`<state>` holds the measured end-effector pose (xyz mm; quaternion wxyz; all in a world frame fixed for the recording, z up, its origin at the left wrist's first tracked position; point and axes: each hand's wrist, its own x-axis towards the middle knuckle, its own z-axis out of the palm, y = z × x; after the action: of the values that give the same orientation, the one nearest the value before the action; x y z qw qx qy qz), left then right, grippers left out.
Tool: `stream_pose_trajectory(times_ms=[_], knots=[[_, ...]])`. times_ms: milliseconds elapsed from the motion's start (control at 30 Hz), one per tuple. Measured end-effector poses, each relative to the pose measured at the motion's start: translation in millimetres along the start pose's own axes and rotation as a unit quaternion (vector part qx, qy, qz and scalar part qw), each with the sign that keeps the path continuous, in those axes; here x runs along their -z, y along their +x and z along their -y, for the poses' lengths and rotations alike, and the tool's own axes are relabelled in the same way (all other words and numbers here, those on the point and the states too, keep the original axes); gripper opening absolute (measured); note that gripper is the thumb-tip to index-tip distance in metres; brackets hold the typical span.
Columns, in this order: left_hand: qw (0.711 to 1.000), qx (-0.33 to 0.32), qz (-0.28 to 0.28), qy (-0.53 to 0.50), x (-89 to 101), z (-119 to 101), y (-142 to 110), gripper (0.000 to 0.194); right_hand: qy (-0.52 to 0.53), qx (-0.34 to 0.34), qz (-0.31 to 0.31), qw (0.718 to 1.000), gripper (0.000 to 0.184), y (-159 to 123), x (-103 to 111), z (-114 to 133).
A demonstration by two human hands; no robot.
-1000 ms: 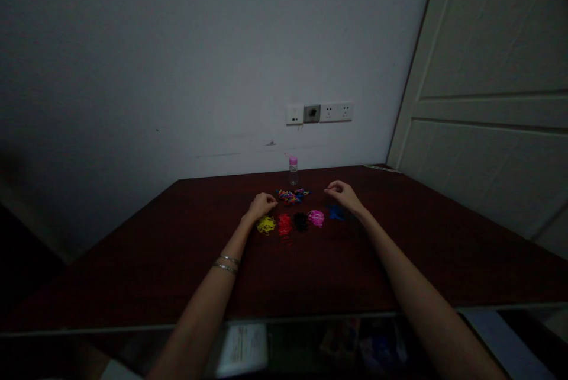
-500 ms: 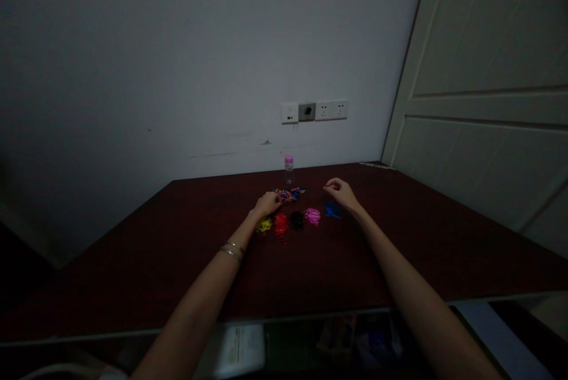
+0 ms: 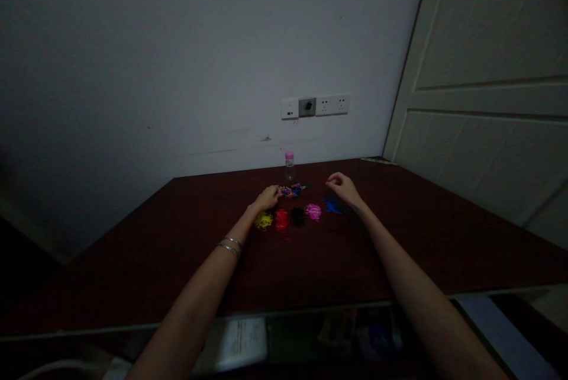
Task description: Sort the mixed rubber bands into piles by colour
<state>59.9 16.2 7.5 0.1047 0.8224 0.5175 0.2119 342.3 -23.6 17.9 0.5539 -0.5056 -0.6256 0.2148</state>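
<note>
Left hand at loose multicoloured heap of small bands; right hand near loose blue heap. Neither grip's closure can be told.

Dim throughout; wall grey, faintly grainy; table murky (far lower left nearly black); fine detail soft.

A multicolored heap of small, thin pieces lies loosely tangled on a dark red table, blue, pink and orange among its shades. Nearer the camera, five single-color piles form a loose row: from left, yellow, a nest of curling strands; red, with a few bits strayed toward the near edge; black, dim against the wood; pink, compact and bright; and blue, spread flat and ragged, slightly apart at right.
</note>
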Motion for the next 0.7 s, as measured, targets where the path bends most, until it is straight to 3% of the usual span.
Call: stream_pose_trajectory(times_ms=[467, 600, 700], knots=[[0.980, 0.002, -0.104, -0.169, 30.9, -19, 11, 0.015, -0.008, 0.000, 0.000, 1.000, 0.019, 0, -1, 0], [0.980, -0.011, -0.090, -0.178, 30.6, -23, 10, 0.017, -0.020, 0.006, -0.003, 1.000, 0.017, 1, -1, -2], [0.983, -0.019, -0.045, -0.179, 29.7, -29, 7, 0.017, -0.025, 0.010, -0.004, 1.000, 0.016, 1, -1, -3]])
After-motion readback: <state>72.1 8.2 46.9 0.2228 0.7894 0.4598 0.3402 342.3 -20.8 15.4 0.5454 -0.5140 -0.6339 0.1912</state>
